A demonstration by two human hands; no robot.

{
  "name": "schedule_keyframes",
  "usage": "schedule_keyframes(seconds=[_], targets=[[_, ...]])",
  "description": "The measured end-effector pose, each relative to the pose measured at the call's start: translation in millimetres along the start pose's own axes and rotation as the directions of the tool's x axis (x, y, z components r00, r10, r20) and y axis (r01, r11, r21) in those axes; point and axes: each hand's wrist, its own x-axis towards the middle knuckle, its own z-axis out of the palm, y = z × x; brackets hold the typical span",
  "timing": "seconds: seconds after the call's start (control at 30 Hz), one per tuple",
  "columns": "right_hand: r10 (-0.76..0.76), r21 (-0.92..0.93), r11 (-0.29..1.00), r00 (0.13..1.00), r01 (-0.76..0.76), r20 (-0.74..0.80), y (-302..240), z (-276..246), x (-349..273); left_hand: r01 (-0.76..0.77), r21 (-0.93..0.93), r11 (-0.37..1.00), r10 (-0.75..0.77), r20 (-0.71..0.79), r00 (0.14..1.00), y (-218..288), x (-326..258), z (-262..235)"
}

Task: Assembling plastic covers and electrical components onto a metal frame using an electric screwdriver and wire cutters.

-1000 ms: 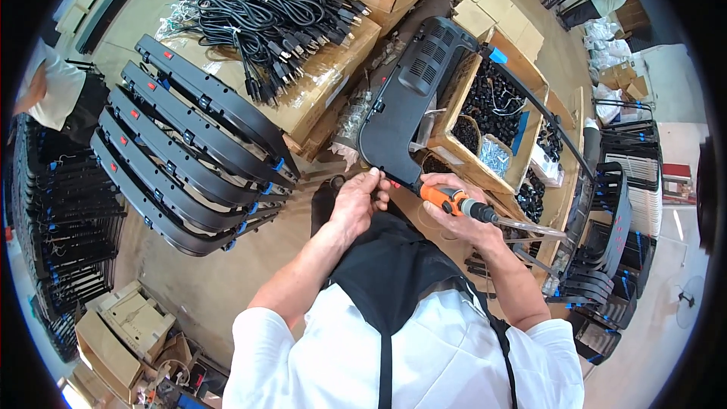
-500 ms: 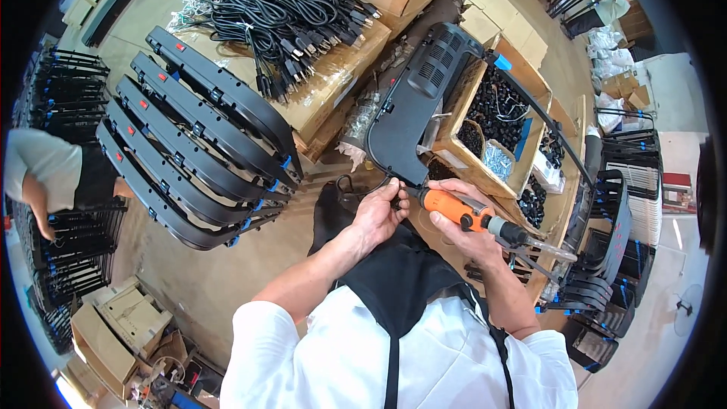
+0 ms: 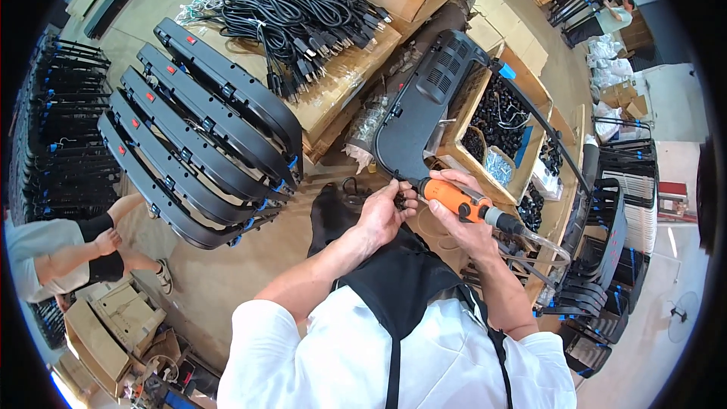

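Note:
My right hand (image 3: 468, 223) is wrapped around an orange power screwdriver (image 3: 453, 198) with a clear hose (image 3: 551, 245) at its back end. The tool's front end points left, at the lower end of a black plastic housing (image 3: 409, 132) with vent slots. My left hand (image 3: 385, 213) is closed, its fingertips pinched beside that same end of the housing. Something small and dark shows at those fingers, too small to make out. The tool's tip is hidden between the hands and the housing.
Several black curved frames (image 3: 198, 136) with red switches stand at left. Bundled black power cords (image 3: 291, 11) lie on a cardboard box (image 3: 333, 98). Wooden bins (image 3: 448, 153) at right hold small black parts and screws. Another person (image 3: 68, 257) is at far left.
The person at far left has moved nearer the bottom, and their leg now shows. The view has shifted slightly. My hands and the screwdriver stay at the housing's lower end.

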Motion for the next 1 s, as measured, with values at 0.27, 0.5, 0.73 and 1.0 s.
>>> schedule_keyframes(seconds=[0.27,0.5,0.73,1.0], targets=[[0.048,-0.136,0.99,0.998,-0.042,0.041,-3,15,21,0.009,0.221,0.975,-0.04,0.138,0.99,3,-11,-14],[0.036,-0.204,0.979,0.991,-0.009,0.128,4,20,36,-0.06,0.266,0.962,0.034,0.099,0.994,7,-10,-23],[0.053,-0.199,0.98,0.985,-0.019,0.166,-3,18,43,-0.052,0.182,0.982,0.044,0.047,0.998,11,-11,-28],[0.104,-0.137,0.987,0.981,-0.082,0.165,2,20,42,0.013,0.169,0.986,-0.012,-0.011,1.0,8,-12,-33]])
